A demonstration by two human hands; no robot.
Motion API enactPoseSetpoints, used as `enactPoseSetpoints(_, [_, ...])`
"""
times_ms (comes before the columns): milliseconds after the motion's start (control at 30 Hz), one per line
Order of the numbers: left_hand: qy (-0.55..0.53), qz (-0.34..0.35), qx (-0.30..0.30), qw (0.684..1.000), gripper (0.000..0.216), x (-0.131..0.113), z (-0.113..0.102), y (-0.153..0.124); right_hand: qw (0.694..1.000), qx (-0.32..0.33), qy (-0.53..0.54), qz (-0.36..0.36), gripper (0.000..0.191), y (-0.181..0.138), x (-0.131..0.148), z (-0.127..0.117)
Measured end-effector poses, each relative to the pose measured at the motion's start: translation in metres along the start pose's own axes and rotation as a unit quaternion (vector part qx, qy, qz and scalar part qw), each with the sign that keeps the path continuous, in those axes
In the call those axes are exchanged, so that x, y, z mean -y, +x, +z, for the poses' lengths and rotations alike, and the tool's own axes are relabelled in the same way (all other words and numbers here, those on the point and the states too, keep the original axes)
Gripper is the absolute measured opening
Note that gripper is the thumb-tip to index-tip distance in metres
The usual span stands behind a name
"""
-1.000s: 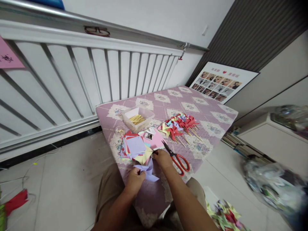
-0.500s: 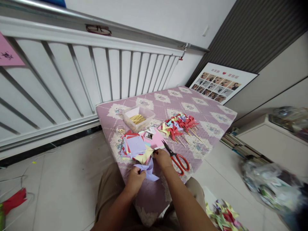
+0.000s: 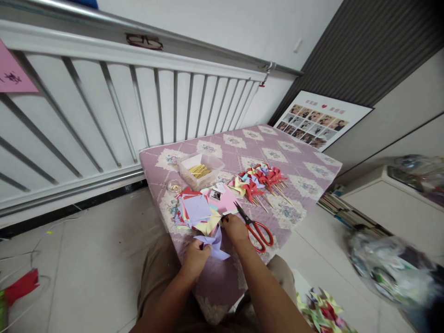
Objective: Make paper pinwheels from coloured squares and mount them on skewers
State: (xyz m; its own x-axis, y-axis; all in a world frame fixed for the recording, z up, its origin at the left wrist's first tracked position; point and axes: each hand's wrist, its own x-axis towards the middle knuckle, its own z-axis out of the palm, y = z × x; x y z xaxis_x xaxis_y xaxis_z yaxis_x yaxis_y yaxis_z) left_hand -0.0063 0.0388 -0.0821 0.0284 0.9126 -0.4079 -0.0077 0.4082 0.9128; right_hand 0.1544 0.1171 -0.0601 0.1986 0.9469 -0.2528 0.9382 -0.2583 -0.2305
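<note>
Purple pinwheel (image 3: 218, 249) right of left hand (image 3: 196, 257), pinched in its fingers; right hand (image 3: 236, 228) just beyond, fingers bent, hold unclear.

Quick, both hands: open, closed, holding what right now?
Left hand: closed, holding the lavender paper pinwheel.
Right hand: curled, beside the scissors; whether it holds anything cannot be told.
</note>
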Motion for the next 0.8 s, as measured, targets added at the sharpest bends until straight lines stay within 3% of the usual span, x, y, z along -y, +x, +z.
enactPoseSetpoints(167, [-0.002,-0.002,0.003,1.0,0.019,-0.001,0.0,0.0,0.998,-0.04,0.029,-0.04,0.015,-0.005,0.001,-0.007])
enactPoseSetpoints(433, [-0.011,-0.008,0.003,1.0,0.019,0.001,0.0,0.0,0.986,-0.101,0.08,-0.108,0.019,-0.033,-0.016,-0.015])
enactPoseSetpoints(800, [-0.018,-0.023,-0.01,1.0,0.017,0.011,0.002,0.003,0.977,-0.09,0.145,-0.126,0.019,-0.069,-0.055,0.023])
